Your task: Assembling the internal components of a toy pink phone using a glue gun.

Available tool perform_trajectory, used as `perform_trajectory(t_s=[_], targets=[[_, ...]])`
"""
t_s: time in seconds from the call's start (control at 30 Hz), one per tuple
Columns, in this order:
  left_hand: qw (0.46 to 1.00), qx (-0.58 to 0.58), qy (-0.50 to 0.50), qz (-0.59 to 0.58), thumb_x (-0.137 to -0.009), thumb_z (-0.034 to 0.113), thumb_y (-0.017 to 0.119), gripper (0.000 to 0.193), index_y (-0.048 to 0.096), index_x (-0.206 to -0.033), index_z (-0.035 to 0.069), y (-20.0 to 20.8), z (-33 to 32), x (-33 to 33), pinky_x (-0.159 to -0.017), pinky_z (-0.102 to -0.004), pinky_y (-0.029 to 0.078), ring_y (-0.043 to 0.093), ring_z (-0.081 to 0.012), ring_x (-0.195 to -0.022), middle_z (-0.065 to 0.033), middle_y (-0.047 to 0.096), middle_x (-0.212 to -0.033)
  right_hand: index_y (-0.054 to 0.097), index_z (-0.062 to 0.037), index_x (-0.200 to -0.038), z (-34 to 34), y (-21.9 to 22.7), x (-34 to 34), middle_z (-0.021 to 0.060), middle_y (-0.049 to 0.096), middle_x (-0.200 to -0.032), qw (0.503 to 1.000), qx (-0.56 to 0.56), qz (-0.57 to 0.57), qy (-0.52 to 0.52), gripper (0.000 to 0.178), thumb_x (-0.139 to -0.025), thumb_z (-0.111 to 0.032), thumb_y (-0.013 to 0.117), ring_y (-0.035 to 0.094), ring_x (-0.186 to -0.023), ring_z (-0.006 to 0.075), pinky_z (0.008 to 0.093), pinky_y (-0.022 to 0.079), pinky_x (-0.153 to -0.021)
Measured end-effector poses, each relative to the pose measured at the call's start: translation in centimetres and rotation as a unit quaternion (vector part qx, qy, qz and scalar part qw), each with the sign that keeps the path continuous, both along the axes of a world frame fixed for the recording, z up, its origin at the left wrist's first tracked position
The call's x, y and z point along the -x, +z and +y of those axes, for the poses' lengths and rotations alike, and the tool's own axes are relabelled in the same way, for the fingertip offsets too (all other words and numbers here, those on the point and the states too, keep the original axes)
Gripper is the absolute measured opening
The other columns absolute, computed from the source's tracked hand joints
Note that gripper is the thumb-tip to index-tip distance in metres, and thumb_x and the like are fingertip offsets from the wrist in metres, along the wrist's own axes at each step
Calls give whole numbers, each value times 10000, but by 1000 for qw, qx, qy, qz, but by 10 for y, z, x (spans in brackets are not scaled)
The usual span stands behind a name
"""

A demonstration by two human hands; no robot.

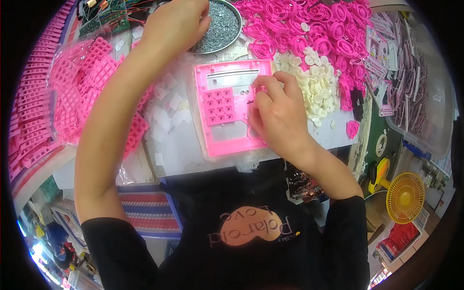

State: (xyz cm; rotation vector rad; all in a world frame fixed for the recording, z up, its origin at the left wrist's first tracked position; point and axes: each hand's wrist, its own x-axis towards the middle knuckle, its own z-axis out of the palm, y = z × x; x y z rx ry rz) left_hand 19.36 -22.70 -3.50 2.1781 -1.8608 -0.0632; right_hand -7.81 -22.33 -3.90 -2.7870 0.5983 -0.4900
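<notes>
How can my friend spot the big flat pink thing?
Start at the big pale tabletop. Near its front edge, partly under the right hand, lies a flat, squarish pink plastic casing. Unlike the heaped pink grid-shaped plastic pieces to its left, it's one broad frame, only partly gridded.

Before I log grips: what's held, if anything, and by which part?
Can't tell: left hand at the dish of metal pieces, right hand over the pink casing, both grasps hidden.
</notes>
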Motion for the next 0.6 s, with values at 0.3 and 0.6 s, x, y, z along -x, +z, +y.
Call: perform_trajectory(t_s=[0.3, 0.6], targets=[[999, 42, 7, -35, -836, 252, 716, 213, 679, -935, 68, -4, 2, -8, -786, -459, 543, 660, -344, -923, -144, 646, -915, 656, -20, -1044, -43, 21, 72, 106, 649, -1121, 962, -210, -141, -105, 260, -823, -93, 770, 612, -997, 216, 347, 483, -867], [995, 37, -37, -89, -878, 269, 664, 190, 706, -843, 88, -12, -10, -10, -710, -466, 547, 676, -327, -850, -111, 646, -889, 530, 13, -1345, -168, 87, -51, 236, 674, -1135, 823, -334, -440, 130, 586, -906, -320, 729, 702, -975, 247, 318, 545, -866]])
